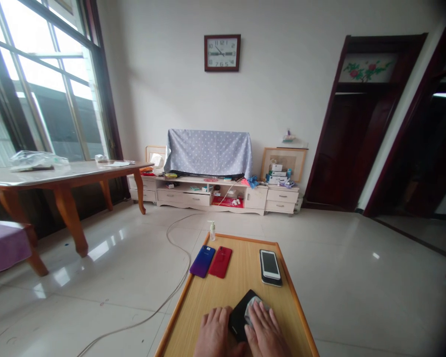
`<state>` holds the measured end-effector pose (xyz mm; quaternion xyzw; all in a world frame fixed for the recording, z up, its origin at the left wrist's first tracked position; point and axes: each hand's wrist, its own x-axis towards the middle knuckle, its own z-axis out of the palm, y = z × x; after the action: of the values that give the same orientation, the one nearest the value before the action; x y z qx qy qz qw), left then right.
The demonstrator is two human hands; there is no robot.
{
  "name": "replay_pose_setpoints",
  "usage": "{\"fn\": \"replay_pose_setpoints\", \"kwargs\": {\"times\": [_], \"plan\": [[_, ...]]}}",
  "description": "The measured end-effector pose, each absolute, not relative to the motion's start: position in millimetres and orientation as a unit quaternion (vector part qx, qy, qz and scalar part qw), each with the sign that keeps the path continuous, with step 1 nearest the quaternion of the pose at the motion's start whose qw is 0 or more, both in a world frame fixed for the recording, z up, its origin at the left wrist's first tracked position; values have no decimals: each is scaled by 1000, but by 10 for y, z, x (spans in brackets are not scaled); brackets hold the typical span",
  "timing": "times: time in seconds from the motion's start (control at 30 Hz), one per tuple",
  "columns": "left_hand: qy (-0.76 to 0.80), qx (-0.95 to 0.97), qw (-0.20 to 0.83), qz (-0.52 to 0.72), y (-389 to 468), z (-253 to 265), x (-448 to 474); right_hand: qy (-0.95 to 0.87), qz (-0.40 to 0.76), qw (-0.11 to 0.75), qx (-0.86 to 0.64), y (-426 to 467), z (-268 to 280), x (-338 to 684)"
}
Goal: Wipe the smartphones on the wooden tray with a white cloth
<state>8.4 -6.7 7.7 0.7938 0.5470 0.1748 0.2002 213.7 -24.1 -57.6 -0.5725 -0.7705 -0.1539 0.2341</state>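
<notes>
In the head view, the black phone [239, 318] lies aslant on the near part of the wooden tabletop [245, 274]. Its surface has a tiny pale mark near the lower left edge, too small to read.

The left hand [214, 333] is at the black phone's left edge, fingers bent and side by side; I cannot tell whether it grips the phone or only steadies it. The right hand [264, 333] lies over the phone's right side, fingers nearly straight on a grey cloth [250, 311] that rests against the phone; whether the thumb pinches the cloth I cannot tell.

Beyond the black phone and to its left lie a blue-purple phone [202, 261], with a small light label near its top and pale lettering too fine to read surely, and just beside it a red phone [220, 263], its marking likewise unreadable. Beyond the black phone to its right, a white phone [270, 264] rests on a dark one [275, 283]. Farther off, past the blue-purple phone, stands a clear pump bottle [212, 232].

Well beyond the black phone, white boxes [277, 174] bear marks too small to read. High on the wall behind, the clock [222, 53] shows legible numerals, among them 10, 11, 12, 2 and 3.
</notes>
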Motion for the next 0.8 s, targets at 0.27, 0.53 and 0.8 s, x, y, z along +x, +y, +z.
{"fn": "replay_pose_setpoints", "kwargs": {"times": [0.27,0.53,0.8], "plan": [[554,795,201,140,2,-20,64,-837,-219,273,-420,-204,-668,1982],[552,793,203,161,-67,114,95,-777,-134,224,-573,-99,-350,2034],[551,795,210,142,27,-35,61,-841,-182,245,-447,-194,-579,1996]]}}
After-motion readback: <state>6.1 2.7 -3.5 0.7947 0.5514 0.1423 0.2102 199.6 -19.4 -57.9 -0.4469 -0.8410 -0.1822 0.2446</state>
